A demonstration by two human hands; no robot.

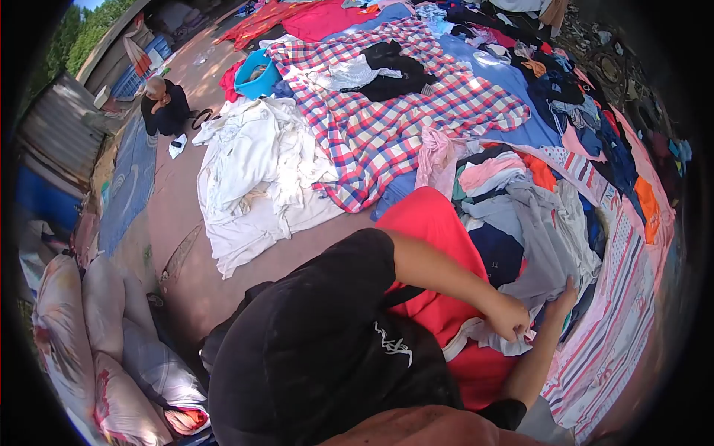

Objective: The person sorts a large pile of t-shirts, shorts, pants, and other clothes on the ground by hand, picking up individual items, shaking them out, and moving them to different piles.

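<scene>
My left hand (509,317) is closed on a bunched, light-coloured edge of a grey garment (541,230), above my red-covered lap (439,238). On the other side of the same garment is my right hand (563,299), its fingers bent round the grey cloth. The garment stretches away from both hands over a heap of mixed clothes. A navy piece (494,251) and a pink piece (491,172) show in that heap. Whether the garment is a shirt or trousers, I cannot make out.
White clothes (260,156) lie piled on a pale sheet. Beyond are a checked cloth (416,111) with black and white garments and a blue basin (256,74). Another person (165,108) sits low at the far left. Stuffed sacks (119,349) stand at lower left.
</scene>
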